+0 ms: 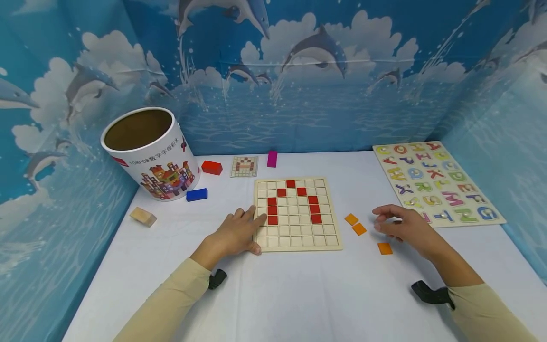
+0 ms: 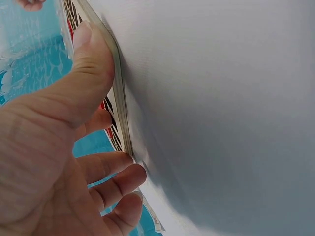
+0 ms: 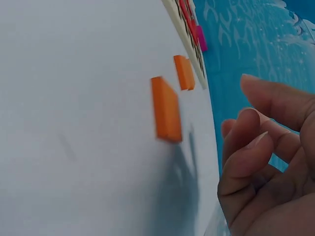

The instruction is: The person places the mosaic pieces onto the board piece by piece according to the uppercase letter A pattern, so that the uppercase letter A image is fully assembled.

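While the left hand [image 1: 237,232] steadies the grid board [image 1: 297,236], the right hand [image 1: 403,225] (loose, holding nothing) hovers near orange tiles [image 1: 359,229].

Grid board [image 1: 297,236]: pale wood, square cells, flat on the white table; left hand [image 1: 235,233] rests on its left edge, thumb at the near corner.
Red tiles [image 1: 291,184]: set in cells, forming an arch.
Orange tiles [image 1: 359,229]: three, loose, flat, right of board, just beside right hand [image 1: 403,225].
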Available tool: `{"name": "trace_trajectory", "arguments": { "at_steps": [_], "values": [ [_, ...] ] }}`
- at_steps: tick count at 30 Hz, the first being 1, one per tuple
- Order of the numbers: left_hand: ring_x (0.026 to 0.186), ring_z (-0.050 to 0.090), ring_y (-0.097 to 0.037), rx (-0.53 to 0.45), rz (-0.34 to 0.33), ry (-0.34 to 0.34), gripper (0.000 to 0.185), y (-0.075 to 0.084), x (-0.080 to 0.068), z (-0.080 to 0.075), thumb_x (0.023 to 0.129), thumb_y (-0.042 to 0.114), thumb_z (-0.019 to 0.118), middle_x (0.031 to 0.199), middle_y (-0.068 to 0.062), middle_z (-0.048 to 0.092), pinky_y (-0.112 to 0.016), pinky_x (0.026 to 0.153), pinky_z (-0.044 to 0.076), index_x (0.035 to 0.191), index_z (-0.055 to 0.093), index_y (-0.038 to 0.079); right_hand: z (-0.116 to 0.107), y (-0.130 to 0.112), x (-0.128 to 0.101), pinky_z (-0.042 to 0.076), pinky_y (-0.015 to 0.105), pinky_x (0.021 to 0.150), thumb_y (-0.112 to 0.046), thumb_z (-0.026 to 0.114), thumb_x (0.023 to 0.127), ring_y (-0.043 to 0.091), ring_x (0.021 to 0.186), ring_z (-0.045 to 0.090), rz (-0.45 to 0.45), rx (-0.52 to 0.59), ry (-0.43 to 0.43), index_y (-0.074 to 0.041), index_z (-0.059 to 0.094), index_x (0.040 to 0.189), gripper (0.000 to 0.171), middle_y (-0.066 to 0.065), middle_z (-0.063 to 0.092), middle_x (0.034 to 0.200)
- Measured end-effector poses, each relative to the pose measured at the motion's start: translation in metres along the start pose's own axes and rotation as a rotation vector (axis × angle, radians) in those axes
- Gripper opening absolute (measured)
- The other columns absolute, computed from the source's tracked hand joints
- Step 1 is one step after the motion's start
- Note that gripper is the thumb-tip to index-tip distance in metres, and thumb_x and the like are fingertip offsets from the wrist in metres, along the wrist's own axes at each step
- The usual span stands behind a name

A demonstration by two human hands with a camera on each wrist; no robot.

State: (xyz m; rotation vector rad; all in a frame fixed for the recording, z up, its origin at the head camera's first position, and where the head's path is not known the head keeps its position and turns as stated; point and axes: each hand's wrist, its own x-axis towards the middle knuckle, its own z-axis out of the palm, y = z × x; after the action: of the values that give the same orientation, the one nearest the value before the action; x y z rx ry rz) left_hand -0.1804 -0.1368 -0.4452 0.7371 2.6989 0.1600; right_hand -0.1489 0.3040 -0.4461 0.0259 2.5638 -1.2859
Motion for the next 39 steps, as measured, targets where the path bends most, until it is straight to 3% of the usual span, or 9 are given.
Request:
{"name": "trace_trajectory", "arguments": {
  "at_steps": [8,16,24,28,39],
  "values": [
    [0.141,0.035,-0.036,0.013,-0.002,-0.003,0.096,0.001,0.001,-0.002,0.079,0.048,0.081,0.165,-0.019,0.028,-0.052,0.109,0.036,0.159,0.038,0.019,-0.001,0.023,-0.026,0.045,0.029,0.06,-0.03,0.077,0.092,0.021,0.077,0.056,0.011,-0.003,-0.045,-0.006,0.057,0.14,0.057,0.014,0.056,0.12],
    [0.141,0.034,-0.037,0.005,0.002,0.005,0.096,0.001,0.0,-0.002,0.078,0.048,0.082,0.165,-0.02,0.028,-0.054,0.109,0.036,0.159,0.039,0.018,0.011,0.029,-0.033,0.043,0.028,0.057,-0.03,0.079,0.09,0.02,0.07,0.051,0.03,0.008,-0.039,-0.006,0.059,0.138,0.057,0.013,0.054,0.12],
    [0.141,0.034,-0.036,0.01,0.001,-0.002,0.096,0.0,0.001,0.0,0.079,0.048,0.082,0.166,-0.018,0.027,-0.053,0.109,0.036,0.159,0.038,0.019,0.021,0.023,-0.037,0.046,0.028,0.065,-0.022,0.078,0.09,0.02,0.084,0.051,0.011,-0.062,-0.005,-0.005,0.061,0.135,0.051,0.013,0.057,0.121],
    [0.141,0.035,-0.036,0.009,0.002,-0.002,0.096,0.001,0.001,0.001,0.079,0.048,0.082,0.165,-0.019,0.028,-0.053,0.109,0.036,0.159,0.038,0.019,0.025,0.02,-0.038,0.047,0.026,0.07,-0.022,0.079,0.088,0.021,0.092,0.051,-0.006,-0.141,0.033,-0.007,0.065,0.129,0.047,0.009,0.06,0.115],
    [0.14,0.036,-0.036,0.009,0.003,0.007,0.095,0.001,0.0,0.002,0.079,0.047,0.082,0.165,-0.019,0.028,-0.052,0.109,0.036,0.159,0.039,0.019,0.027,0.018,-0.039,0.04,0.027,0.068,-0.025,0.08,0.088,0.016,0.084,0.049,-0.016,-0.193,0.033,-0.007,0.067,0.117,0.037,0.004,0.053,0.093]
  ]
}}
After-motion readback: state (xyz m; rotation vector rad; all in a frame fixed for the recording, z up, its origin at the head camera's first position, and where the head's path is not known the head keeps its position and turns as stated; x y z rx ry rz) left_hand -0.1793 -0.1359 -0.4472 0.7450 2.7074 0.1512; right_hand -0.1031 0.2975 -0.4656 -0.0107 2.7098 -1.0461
